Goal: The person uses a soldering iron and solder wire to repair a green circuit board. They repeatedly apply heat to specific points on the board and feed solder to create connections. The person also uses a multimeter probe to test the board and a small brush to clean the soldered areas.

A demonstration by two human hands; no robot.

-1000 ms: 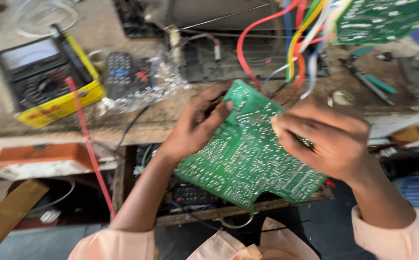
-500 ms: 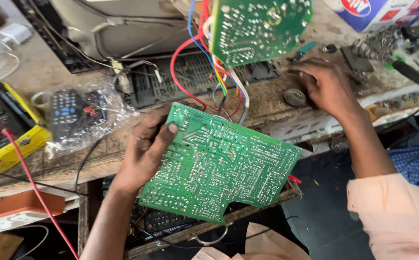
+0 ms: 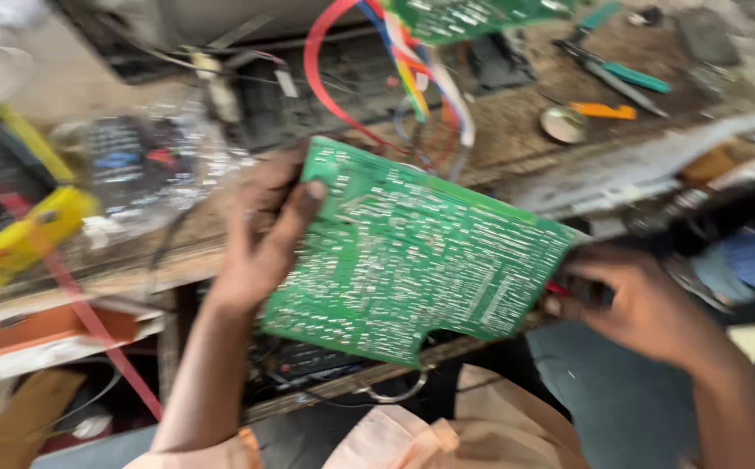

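Observation:
I hold a large green circuit board (image 3: pixel 412 252), solder side up and tilted, in front of the workbench edge. My left hand (image 3: pixel 260 239) grips its left edge, thumb on top. At the board's right edge, my right hand (image 3: pixel 633 300) has its fingers closed around a small dark object with a red part; blur hides what it is. Red, yellow and blue wires (image 3: pixel 403 74) run from behind the board up to a second green board (image 3: pixel 473 17) at the top.
A yellow multimeter (image 3: pixel 13 217) with a red lead lies at the left. Beside it is a remote in clear plastic (image 3: pixel 130 161). Teal-handled pliers (image 3: pixel 620 74), an orange tool (image 3: pixel 603 110) and a round metal tin (image 3: pixel 562 123) lie on the bench at the right.
My right hand has come back from the bench top down to the board's right edge. The view has swung left and blurred. My left hand keeps its grip.

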